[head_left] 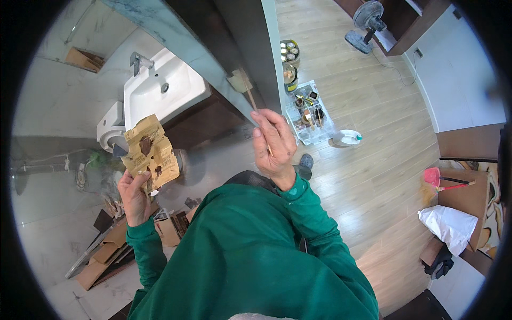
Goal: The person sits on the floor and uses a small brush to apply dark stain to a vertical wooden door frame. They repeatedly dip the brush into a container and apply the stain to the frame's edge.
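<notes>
My left hand (133, 194) holds up a torn piece of brown cardboard (151, 153) smeared with dark brown patches. My right hand (274, 145) grips the thin wooden handle of a paintbrush (241, 82), whose pale head rests against the edge of a dark door frame (242, 48). Both arms wear green sleeves. The two hands are apart, the cardboard to the left of the brush.
A white washbasin (160, 88) with a tap sits on a dark cabinet at upper left, a toilet (109, 128) beside it. A clear tray of small pots (309, 114), tins (289, 53), a white jug (346, 138) and a fan (365, 24) stand on the wooden floor. Cardboard scraps (106, 253) lie at lower left.
</notes>
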